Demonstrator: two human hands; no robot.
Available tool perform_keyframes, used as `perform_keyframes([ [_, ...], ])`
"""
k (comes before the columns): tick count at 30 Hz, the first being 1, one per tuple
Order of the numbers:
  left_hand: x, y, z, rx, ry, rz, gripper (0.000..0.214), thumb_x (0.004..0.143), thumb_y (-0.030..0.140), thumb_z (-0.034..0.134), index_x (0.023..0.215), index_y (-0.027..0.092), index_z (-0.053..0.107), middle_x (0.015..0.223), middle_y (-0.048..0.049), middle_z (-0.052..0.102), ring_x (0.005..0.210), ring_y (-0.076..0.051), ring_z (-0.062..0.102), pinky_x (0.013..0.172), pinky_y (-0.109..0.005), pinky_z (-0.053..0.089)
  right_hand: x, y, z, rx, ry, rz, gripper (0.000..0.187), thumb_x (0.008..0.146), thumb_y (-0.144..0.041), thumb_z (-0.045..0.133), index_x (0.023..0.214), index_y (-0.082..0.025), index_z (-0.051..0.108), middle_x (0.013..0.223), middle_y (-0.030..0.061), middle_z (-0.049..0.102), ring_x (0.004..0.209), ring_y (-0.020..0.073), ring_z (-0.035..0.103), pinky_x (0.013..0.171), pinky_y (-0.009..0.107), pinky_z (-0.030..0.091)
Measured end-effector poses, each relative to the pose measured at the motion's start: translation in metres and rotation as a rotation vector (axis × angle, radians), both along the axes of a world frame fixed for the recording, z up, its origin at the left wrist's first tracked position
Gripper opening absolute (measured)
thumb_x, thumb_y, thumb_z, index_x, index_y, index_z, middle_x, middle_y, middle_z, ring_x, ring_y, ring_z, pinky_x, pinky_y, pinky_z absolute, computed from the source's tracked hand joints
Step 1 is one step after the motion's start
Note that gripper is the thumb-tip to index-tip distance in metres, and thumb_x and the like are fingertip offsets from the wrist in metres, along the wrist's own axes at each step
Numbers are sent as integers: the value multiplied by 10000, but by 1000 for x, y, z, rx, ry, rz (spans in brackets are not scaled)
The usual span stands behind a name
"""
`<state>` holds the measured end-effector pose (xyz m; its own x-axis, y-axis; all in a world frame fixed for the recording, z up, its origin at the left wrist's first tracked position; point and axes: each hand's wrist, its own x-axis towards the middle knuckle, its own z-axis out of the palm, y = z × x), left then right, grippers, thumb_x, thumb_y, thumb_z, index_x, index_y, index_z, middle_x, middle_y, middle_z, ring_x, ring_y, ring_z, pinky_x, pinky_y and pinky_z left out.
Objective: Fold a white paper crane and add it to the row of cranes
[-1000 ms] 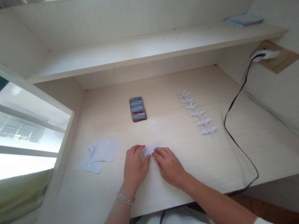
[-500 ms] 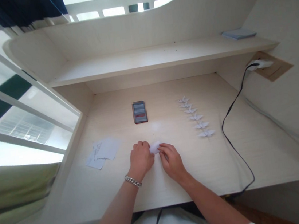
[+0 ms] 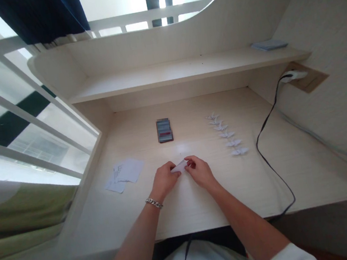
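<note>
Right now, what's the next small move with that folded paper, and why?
Probably lower the folded white paper onto the pale wood desk and press its crease. The left hand and right hand pinch it at either end, seemingly in the air, so nothing firm backs the fold.

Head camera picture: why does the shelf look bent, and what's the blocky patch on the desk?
In the head view, the shelf and window bars curve as a very wide lens would bend them; also in the head view, bright window light washes out the outdoor detail, and the rectangular object is pixelated, so its surface can't be read.
</note>
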<state>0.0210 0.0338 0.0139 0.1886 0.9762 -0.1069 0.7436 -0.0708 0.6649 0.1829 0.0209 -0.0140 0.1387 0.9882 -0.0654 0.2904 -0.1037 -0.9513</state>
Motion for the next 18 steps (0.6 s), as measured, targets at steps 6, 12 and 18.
perform_keyframes([
  [6, -6, 4, -9, -49, -318, 68, 353, 759, 459, 502, 827, 130, 610, 786, -61, 667, 679, -169, 601, 574, -251, 433, -13, 14, 7, -59, 293, -28, 423, 650, -342, 659, 1033, -182, 576, 922, 64, 641, 770, 157, 603, 658, 282, 478],
  [12, -3, 11, -12, -96, -635, 63, 333, 692, 451, 613, 788, 132, 623, 705, -34, 653, 630, -149, 593, 551, -234, 442, -16, 24, 20, -104, 444, 66, 314, 612, -437, 689, 730, -157, 611, 687, 7, 617, 587, 110, 553, 544, 237, 444],
  [18, 1, 36, -7, -83, -756, 63, 288, 694, 402, 640, 769, 124, 634, 669, -36, 642, 584, -123, 563, 535, -228, 443, -4, 40, 25, -69, 492, 127, 305, 601, -397, 718, 767, -157, 628, 673, -10, 593, 577, 95, 515, 518, 209, 415],
])
